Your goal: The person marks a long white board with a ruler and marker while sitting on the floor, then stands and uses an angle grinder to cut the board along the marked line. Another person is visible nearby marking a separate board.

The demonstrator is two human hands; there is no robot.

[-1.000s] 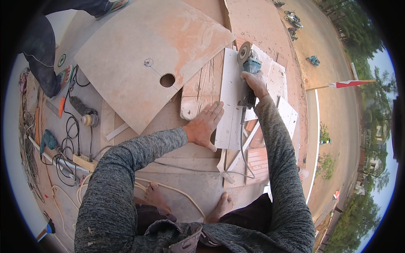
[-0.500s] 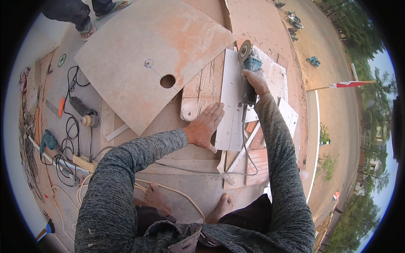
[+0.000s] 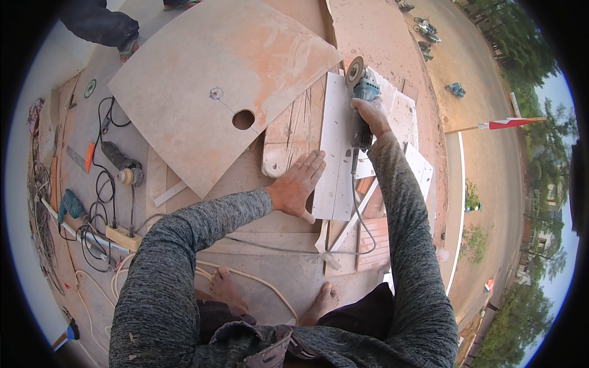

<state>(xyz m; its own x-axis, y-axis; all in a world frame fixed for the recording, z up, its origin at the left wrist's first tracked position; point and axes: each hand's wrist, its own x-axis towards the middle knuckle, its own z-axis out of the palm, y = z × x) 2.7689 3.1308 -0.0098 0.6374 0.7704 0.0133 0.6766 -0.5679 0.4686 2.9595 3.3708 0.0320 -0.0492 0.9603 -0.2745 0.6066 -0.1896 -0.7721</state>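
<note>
My right hand (image 3: 371,113) is closed round a teal and black angle grinder (image 3: 363,92) with a disc on it, held over a narrow white board (image 3: 334,122) that has dark spots and lines. Its grey cable runs down toward my body. My left hand (image 3: 300,181) lies with fingers stretched out at the left edge of that board. A worn wooden block (image 3: 288,129) is beside the board, and a large beige square slab (image 3: 184,73) with a round cut hole (image 3: 243,118) lies at the upper left.
A co-worker's leg (image 3: 104,27) stands at upper left. A second grinder (image 3: 123,161), a teal drill (image 3: 72,205), a power strip (image 3: 121,236) and tangled cables lie at left. Offcuts (image 3: 374,242) lie right of my left hand. A dirt yard (image 3: 472,153) with motorbikes and a flag is at right.
The grinder in my right hand has moved slightly up, toward the far end of the board. The co-worker's feet and legs have shifted at upper left. My left hand is nearly still.
</note>
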